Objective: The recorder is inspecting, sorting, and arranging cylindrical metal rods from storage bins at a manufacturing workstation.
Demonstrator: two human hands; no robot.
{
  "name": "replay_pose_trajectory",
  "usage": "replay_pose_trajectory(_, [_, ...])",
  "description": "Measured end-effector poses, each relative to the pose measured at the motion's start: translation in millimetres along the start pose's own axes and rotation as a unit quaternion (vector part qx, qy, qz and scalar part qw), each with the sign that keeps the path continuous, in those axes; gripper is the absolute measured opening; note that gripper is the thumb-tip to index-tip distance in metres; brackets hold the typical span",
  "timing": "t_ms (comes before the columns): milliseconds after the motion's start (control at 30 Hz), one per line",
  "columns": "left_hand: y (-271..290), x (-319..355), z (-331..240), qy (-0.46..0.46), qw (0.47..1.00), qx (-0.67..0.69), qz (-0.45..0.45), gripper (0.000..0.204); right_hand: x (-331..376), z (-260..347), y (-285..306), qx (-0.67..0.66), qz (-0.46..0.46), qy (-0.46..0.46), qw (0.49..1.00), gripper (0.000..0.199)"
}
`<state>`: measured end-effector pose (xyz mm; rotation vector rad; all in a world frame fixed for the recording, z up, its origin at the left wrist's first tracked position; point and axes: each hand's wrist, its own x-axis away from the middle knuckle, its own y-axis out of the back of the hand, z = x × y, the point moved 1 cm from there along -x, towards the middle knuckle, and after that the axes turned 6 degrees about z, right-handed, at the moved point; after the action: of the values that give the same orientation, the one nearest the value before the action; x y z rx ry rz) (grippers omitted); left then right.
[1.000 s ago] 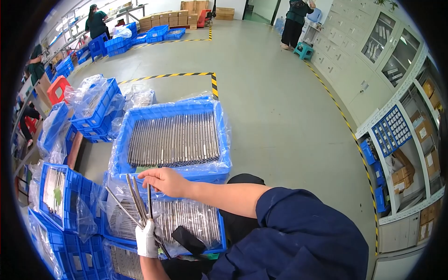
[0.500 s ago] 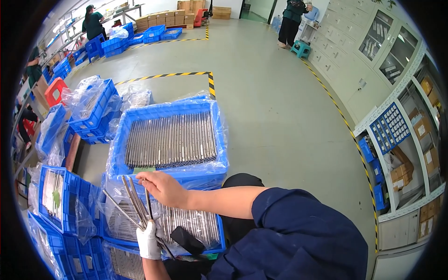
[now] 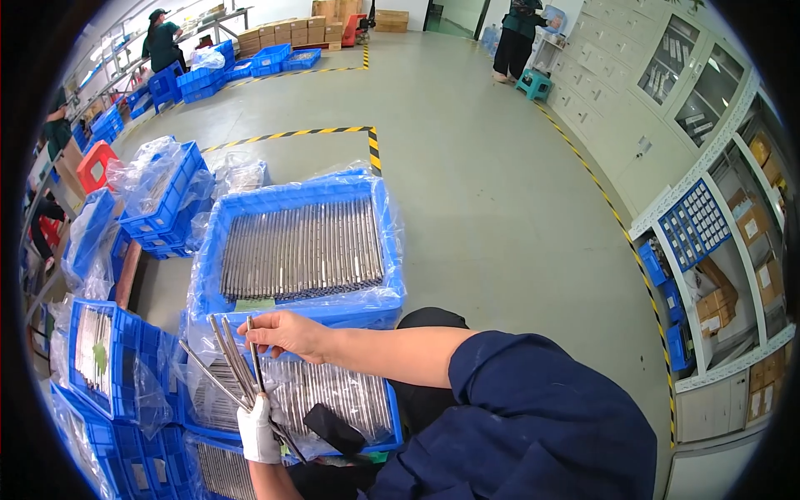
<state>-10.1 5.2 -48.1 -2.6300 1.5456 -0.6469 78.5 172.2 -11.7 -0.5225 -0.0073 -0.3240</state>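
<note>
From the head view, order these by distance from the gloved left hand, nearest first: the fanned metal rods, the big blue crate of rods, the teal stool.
1. metal rods, held in the left hand.
2. big blue crate, just ahead.
3. teal stool, far across the floor, right.

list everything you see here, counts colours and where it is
thin grey metal rods: a handful, fanned out, held between both hands
large blue plastic crate of metal rods: one, lined with clear plastic, just ahead of the hands
lower blue crate of rods: one, under the hands
stacked blue crates: several, far left, more at lower left
red crate: one, left edge
cardboard boxes: a row, far wall
yellow-black floor tape: on grey floor
other people: at least two, far end of the room
left hand: white glove, grips the rods' lower ends
right hand: bare, pinching one rod, dark blue sleeve
</note>
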Motion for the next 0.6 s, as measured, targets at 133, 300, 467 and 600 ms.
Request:
replay_pose_trajectory(133, [-0.6,1.2,-2.7,0.007,1.000,-0.001,0.004,0.023,-0.4,10.6,8.1,0.016,0.048,-0.021,0.999,0.029])
replay_pose_trajectory(300, [-6.0,3.2,-7.7,-0.006,1.000,0.000,0.011,0.023,2.6,5.0,1.4,0.131,0.071,-0.027,0.988,0.026])
replay_pose_trajectory(467, [-8.2,4.5,-5.8,-0.016,0.999,0.043,0.001,0.021,9.3,-26.2,-18.6,0.228,0.087,0.007,0.970,0.025])
replay_pose_trajectory(600, [-5.0,2.4,-2.6,-0.025,0.998,0.064,0.007,0.020,11.3,-35.6,-23.9,0.307,0.037,0.087,0.947,0.022])
